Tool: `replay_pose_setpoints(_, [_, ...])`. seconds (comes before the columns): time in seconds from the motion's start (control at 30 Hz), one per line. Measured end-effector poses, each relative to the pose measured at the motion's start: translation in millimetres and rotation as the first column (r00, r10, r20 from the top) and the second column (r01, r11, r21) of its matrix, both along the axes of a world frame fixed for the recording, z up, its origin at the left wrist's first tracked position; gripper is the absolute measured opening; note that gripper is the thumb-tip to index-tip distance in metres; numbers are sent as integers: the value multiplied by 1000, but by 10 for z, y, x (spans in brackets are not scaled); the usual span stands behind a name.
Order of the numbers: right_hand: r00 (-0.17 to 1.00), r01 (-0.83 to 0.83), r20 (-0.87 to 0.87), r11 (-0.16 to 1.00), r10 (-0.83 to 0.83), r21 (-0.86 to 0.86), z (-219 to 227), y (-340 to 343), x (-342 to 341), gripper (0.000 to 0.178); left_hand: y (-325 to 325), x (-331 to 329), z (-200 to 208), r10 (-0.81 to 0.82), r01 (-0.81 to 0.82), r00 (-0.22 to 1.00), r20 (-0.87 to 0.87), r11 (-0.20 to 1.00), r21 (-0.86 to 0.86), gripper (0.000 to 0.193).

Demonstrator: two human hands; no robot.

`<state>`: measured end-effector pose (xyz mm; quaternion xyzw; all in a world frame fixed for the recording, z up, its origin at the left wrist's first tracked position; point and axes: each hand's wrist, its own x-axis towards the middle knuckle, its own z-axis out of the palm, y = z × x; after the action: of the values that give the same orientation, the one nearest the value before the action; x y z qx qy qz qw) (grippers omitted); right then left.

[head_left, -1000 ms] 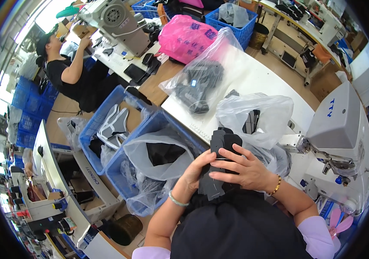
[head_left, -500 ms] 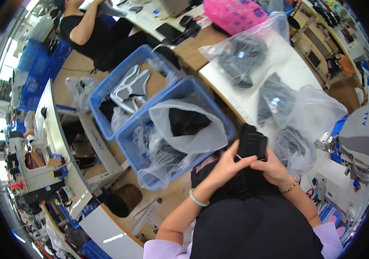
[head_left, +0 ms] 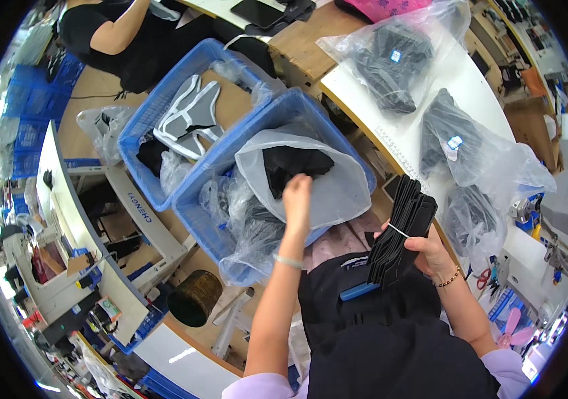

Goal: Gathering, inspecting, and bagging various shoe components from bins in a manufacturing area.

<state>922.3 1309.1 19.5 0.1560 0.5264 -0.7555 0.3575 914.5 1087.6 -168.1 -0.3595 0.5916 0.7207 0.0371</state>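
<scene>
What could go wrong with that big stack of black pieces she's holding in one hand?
The right hand alone grips the stack of black pieces, which has only a thin band around it, so pieces might slide out and fall. The left hand reaches into the clear plastic bag in the blue crate; the loose plastic might snag the hand and get dragged out of the crate.

A crowded sewing workshop is seen in bright daylight: a white worktable (head_left: 477,80) is flanked by wooden benches (head_left: 310,36), stacked blue crates (head_left: 28,113) and a brown floor (head_left: 91,93).
</scene>
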Motion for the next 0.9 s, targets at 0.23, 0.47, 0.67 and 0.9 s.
replay_pose_setpoints(0.23, [983, 143, 116, 990, -141, -8, -150, -125, 3, 45, -527, -426, -1791, 408, -403, 827, 386, 910, -99, 45])
replay_pose_setpoints(0.47, [954, 249, 173, 968, -247, 8, -143, -71, 16, 46, -547, -587, -1390, 313, -395, 895, 316, 886, 242, 25])
replay_pose_setpoints(0.67, [957, 256, 155, 966, -247, -39, -241, 13, 45, 43, -372, 130, 2, 213, -193, 976, 52, 725, 661, 23])
replay_pose_setpoints(0.9, [982, 183, -11, 974, -186, -134, -149, -175, 125, 44, -184, 1129, 1437, 214, -130, 976, -44, 732, 669, 35])
